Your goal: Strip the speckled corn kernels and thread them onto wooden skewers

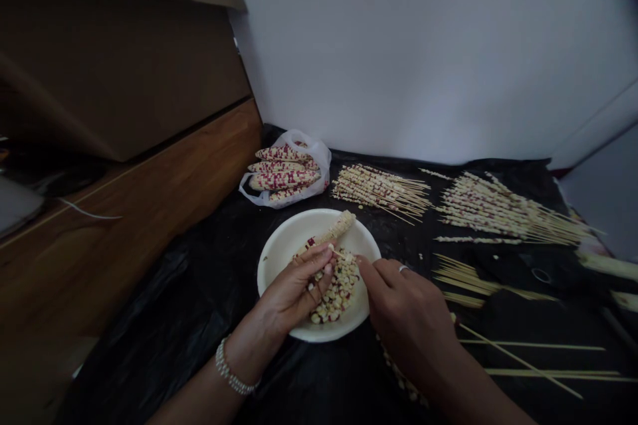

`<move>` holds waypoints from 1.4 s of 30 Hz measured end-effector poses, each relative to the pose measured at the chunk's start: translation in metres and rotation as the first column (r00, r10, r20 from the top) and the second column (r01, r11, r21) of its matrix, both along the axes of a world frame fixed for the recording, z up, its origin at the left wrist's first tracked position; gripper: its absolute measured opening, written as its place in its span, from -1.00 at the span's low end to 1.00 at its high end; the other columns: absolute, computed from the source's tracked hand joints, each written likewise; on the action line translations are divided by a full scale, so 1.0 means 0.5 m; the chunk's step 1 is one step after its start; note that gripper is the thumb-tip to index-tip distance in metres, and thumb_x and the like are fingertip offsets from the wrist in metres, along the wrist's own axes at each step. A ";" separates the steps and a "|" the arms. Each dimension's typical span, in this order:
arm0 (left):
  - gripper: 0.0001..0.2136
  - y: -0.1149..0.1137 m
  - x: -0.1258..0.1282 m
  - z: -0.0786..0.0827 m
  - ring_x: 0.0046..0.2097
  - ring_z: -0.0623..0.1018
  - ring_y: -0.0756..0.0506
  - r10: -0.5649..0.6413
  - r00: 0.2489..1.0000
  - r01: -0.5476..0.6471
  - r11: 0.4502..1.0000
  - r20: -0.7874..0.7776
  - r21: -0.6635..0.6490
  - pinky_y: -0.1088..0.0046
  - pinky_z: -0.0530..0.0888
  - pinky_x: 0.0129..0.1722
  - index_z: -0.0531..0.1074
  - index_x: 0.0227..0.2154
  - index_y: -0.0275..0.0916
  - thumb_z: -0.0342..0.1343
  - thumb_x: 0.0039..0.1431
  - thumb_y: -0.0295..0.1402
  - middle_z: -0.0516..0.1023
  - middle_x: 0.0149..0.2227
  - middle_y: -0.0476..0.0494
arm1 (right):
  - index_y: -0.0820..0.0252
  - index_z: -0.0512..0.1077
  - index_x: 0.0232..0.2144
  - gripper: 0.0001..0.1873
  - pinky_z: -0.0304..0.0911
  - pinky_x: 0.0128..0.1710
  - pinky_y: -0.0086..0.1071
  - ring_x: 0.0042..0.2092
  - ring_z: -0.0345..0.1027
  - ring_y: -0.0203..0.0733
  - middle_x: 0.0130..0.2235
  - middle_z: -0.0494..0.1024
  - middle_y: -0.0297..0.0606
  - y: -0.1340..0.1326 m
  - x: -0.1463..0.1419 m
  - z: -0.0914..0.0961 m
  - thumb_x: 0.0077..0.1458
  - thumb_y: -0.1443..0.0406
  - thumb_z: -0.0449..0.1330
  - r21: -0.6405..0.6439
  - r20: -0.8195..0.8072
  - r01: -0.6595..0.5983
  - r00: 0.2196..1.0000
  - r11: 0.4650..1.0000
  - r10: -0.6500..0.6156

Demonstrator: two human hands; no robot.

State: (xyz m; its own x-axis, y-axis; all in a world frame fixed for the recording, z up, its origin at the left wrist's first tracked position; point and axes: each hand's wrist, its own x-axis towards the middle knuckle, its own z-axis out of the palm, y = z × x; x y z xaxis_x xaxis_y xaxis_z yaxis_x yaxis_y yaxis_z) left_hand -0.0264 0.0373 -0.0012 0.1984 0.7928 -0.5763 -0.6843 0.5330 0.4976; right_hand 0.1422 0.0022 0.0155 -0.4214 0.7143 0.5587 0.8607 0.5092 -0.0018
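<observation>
Over a white bowl (272, 242), my left hand (299, 282) is closed, pinching a pale corn kernel (331, 248) between thumb and fingertips. The thin tip of a wooden skewer (341, 254) meets that kernel, with another kernel further along it. My right hand (409, 302), wearing a ring, is closed around this skewer at the bowl's right rim; its fingers hide part of the stick. Loose corn kernels (333, 305) lie in the bowl below my hands. A partly stripped corn cob (341, 226) leans inside against the far rim.
Behind the bowl, a plastic bag (319, 149) holds several speckled corn cobs (284, 179). Two piles of kernel-threaded skewers (371, 186) (491, 206) lie to the right, with bare skewers (468, 275) nearer me. Black plastic sheeting (199, 285) covers the surface. A white wall (399, 60) stands behind.
</observation>
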 end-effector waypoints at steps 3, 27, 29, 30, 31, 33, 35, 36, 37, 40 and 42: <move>-0.80 -0.001 0.002 0.001 -0.35 0.56 0.06 -0.013 1.000 0.013 1.000 0.007 0.007 0.68 0.51 -0.35 0.50 -0.26 -0.36 0.14 0.04 -0.67 0.56 -0.32 -0.15 | 0.26 0.43 -0.32 -0.78 -0.04 -0.49 -0.33 -0.49 0.16 -0.24 -0.48 0.37 -0.30 0.001 0.000 -0.001 0.01 0.51 0.04 -0.004 0.004 0.009 1.000 1.000 -0.009; -0.86 0.002 0.000 0.010 -0.40 0.56 0.07 -0.015 1.000 0.015 1.000 -0.015 -0.001 0.69 0.52 -0.41 0.48 -0.34 -0.38 0.15 0.03 -0.67 0.55 -0.38 -0.13 | 0.31 0.45 -0.26 -0.79 0.02 -0.47 -0.34 -0.45 0.19 -0.24 -0.47 0.38 -0.28 -0.006 -0.004 0.002 0.05 0.47 0.06 -0.015 0.010 -0.002 1.000 1.000 0.002; -0.88 0.001 0.000 0.012 -0.41 0.56 0.07 -0.036 0.999 0.036 0.999 -0.015 0.001 0.69 0.52 -0.41 0.48 -0.36 -0.38 0.15 0.04 -0.66 0.55 -0.40 -0.12 | 0.34 0.45 -0.22 -0.75 0.03 -0.46 -0.34 -0.45 0.20 -0.24 -0.47 0.39 -0.26 -0.007 -0.005 0.003 0.06 0.48 0.04 -0.004 0.015 -0.003 1.000 1.000 0.003; -0.88 0.000 0.000 0.012 -0.41 0.56 0.07 -0.049 0.999 0.049 0.999 -0.012 0.003 0.69 0.52 -0.41 0.48 -0.37 -0.38 0.15 0.04 -0.66 0.55 -0.41 -0.12 | 0.35 0.45 -0.20 -0.73 0.04 -0.46 -0.34 -0.45 0.19 -0.24 -0.46 0.39 -0.25 -0.009 -0.006 0.003 0.07 0.49 0.03 0.000 0.021 -0.003 1.000 1.000 0.003; -0.88 -0.001 0.000 0.013 -0.40 0.56 0.07 -0.061 0.998 0.061 0.998 -0.012 0.006 0.70 0.52 -0.40 0.49 -0.37 -0.38 0.16 0.03 -0.66 0.55 -0.41 -0.11 | 0.36 0.45 -0.18 -0.71 0.04 -0.46 -0.34 -0.45 0.19 -0.24 -0.46 0.40 -0.24 -0.010 -0.006 0.003 0.07 0.49 0.02 0.000 0.030 -0.005 1.000 1.000 0.005; -0.89 -0.003 0.002 0.013 -0.41 0.56 0.07 -0.082 0.997 0.083 0.996 -0.013 0.015 0.70 0.51 -0.40 0.50 -0.39 -0.39 0.18 0.01 -0.66 0.55 -0.42 -0.11 | 0.38 0.45 -0.15 -0.68 0.07 -0.45 -0.35 -0.45 0.19 -0.24 -0.44 0.42 -0.22 -0.013 -0.009 0.003 0.07 0.50 0.01 -0.001 0.047 -0.010 0.999 1.000 0.010; -0.90 -0.006 0.006 0.014 -0.43 0.55 0.07 -0.102 0.995 0.103 0.994 -0.021 0.021 0.69 0.51 -0.40 0.50 -0.41 -0.40 0.19 -0.01 -0.66 0.55 -0.43 -0.11 | 0.41 0.45 -0.14 -0.67 0.09 -0.43 -0.35 -0.43 0.20 -0.23 -0.43 0.43 -0.20 -0.014 -0.011 0.002 0.05 0.51 0.02 -0.002 0.058 -0.017 0.998 1.000 0.017; -0.90 -0.007 0.008 0.014 -0.44 0.55 0.08 -0.110 0.994 0.111 0.994 -0.027 0.023 0.69 0.51 -0.40 0.50 -0.43 -0.40 0.20 -0.02 -0.67 0.54 -0.44 -0.10 | 0.43 0.44 -0.14 -0.67 0.09 -0.43 -0.34 -0.43 0.20 -0.23 -0.42 0.43 -0.19 -0.014 -0.012 0.001 0.05 0.51 0.03 -0.001 0.057 -0.021 0.998 1.000 0.021; -0.90 -0.008 0.010 0.013 -0.45 0.54 0.08 -0.112 0.993 0.113 0.993 -0.032 0.023 0.69 0.50 -0.40 0.50 -0.43 -0.40 0.21 -0.02 -0.67 0.54 -0.45 -0.09 | 0.43 0.44 -0.13 -0.67 0.09 -0.43 -0.34 -0.43 0.20 -0.22 -0.42 0.43 -0.19 -0.014 -0.012 0.001 0.05 0.51 0.03 -0.001 0.055 -0.021 0.998 1.000 0.021; -0.93 -0.007 0.011 0.013 -0.41 0.56 0.05 -0.084 0.996 0.084 0.996 -0.004 0.008 0.66 0.51 -0.37 0.50 -0.39 -0.40 0.20 0.02 -0.60 0.56 -0.41 -0.13 | 0.40 0.45 -0.17 -0.73 0.05 -0.46 -0.34 -0.45 0.18 -0.24 -0.45 0.41 -0.23 -0.008 -0.008 0.001 0.08 0.48 0.04 -0.008 0.033 -0.021 0.999 1.000 0.021; -0.89 -0.004 0.007 0.011 -0.28 0.59 -0.03 -0.070 0.996 0.070 0.998 0.057 0.004 0.55 0.54 -0.26 0.50 -0.30 -0.38 0.16 0.07 -0.55 0.58 -0.32 -0.19 | 0.35 0.45 -0.22 -0.77 0.03 -0.46 -0.34 -0.45 0.17 -0.24 -0.45 0.39 -0.26 -0.004 -0.003 0.004 0.09 0.47 0.04 -0.002 0.012 -0.016 1.000 1.000 0.016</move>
State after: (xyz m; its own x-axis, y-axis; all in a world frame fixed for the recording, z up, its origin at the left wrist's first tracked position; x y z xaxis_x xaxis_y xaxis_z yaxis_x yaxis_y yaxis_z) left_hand -0.0228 0.0353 0.0042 0.2860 0.7772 -0.5605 -0.6730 0.5793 0.4600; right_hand 0.1408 0.0000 0.0176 -0.4400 0.7081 0.5522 0.8522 0.5232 0.0081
